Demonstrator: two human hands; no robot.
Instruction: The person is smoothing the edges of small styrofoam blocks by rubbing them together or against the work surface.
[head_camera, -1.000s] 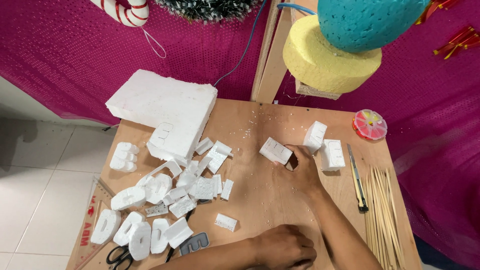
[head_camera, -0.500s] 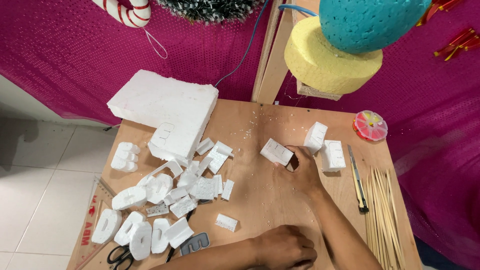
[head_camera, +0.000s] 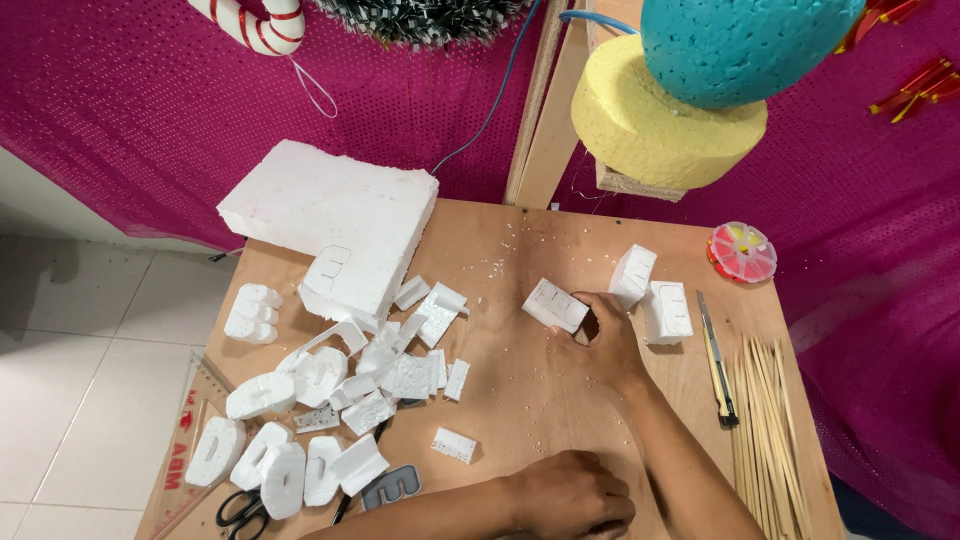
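Fingers of the left hand (head_camera: 570, 495) curl down onto the table (head_camera: 520, 400) at about 6 o'clock, near the front edge; whether they cover anything I cannot tell. At 9 o'clock from that hand lies a small foam chip (head_camera: 455, 444), apart from it, and farther that way sit scissors (head_camera: 240, 508), a grey letter shape (head_camera: 390, 487) and a row of cut white foam letters (head_camera: 265, 465), with a clear set square (head_camera: 185, 440) hanging over the table's left edge. Up from the left hand, toward 12 o'clock, the right hand (head_camera: 605, 340) rests near the table's middle, fingers bent and loosely closed against the right end of a foam block (head_camera: 555, 304), touching it; a dark gap shows between thumb and fingers. Just at 3 o'clock of that hand stands a second block (head_camera: 668, 312), and at 1 o'clock a third block (head_camera: 632, 274), the two nearly touching each other. Farther right lie a craft knife (head_camera: 716, 355) and a bundle of skewers (head_camera: 768, 420). A heap of foam scraps (head_camera: 400, 365) spreads at 9 o'clock of the right hand. Beyond, at 11 o'clock, a big foam slab (head_camera: 330, 215) overhangs the far left corner; at 2 o'clock sits a round pin box (head_camera: 742, 252). Farthest, a yellow foam disc (head_camera: 650, 135) carries a teal foam ball (head_camera: 745, 45) before a magenta cloth (head_camera: 120, 100).
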